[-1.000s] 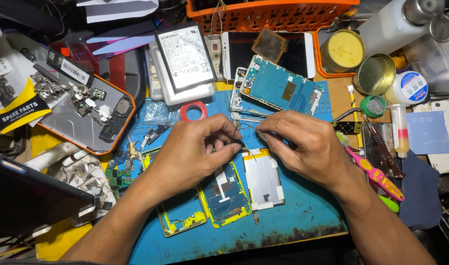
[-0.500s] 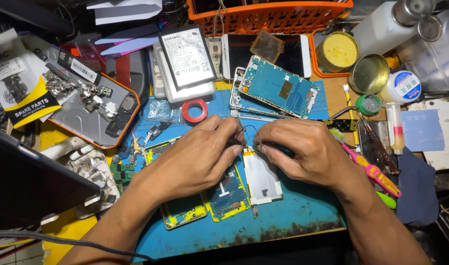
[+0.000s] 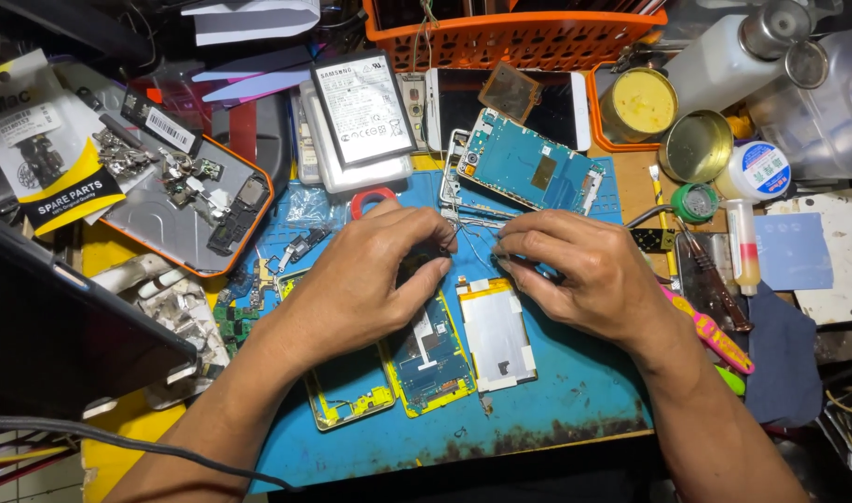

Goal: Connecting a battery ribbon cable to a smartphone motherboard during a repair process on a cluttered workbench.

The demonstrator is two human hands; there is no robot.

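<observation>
While bent over a blue work mat (image 3: 575, 410), both hands meet at its middle, fingertips almost touching above an opened phone. Left hand (image 3: 365, 279) curled narrow, palm down, thumb and forefinger pinched toward something small and dark at its tips; too hidden to name. Right hand (image 3: 584, 270) likewise narrowed, fingers pinched on thin wires (image 3: 477, 244) that run between the two hands, though the grip itself cannot be told for certain. Directly beneath the hands, on the near side, a blue circuit board (image 3: 435, 359) in a yellow-edged frame, with a silver metal plate (image 3: 497, 333) just beside it on the right and a second yellow-trimmed frame (image 3: 347, 396) on the left, partly under the left forearm. Farther back, just beyond the fingertips, another phone frame with a blue board (image 3: 528, 168), tilted. Left of that, a flat battery (image 3: 362, 107) resting on a stack of pale panels, and a red tape ring (image 3: 372, 197) peeking out behind the left hand. At far right, an open round tin (image 3: 694, 146), a tin of yellow paste (image 3: 642, 101) and a small white jar (image 3: 759, 170). At left, an orange-rimmed phone back cover (image 3: 188, 219) holding loose small parts. At far middle, an orange basket (image 3: 510, 33).
</observation>
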